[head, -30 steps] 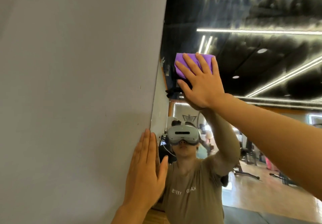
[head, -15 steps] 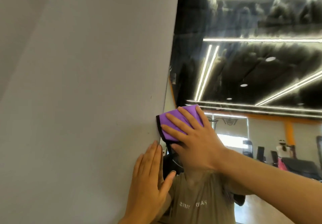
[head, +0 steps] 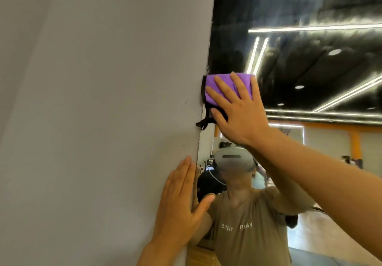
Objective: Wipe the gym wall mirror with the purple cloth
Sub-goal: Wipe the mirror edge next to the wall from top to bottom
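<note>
My right hand presses the soft, light purple cloth flat-fingered against the mirror at its left edge; left hand, fingers straight, braces below; palm pressure suits best.

Your forearms were bare. Mirror reflection showed your khaki short-sleeved T-shirt with pale chest lettering, reversed, and a grey headset trailing a white cable.

Setting: gym hall. Wall mirror beside a grey wall reflects a black ceiling with strip lights, orange-trimmed walls, a wooden floor, and what looks like exercise equipment, too blurred to identify.
</note>
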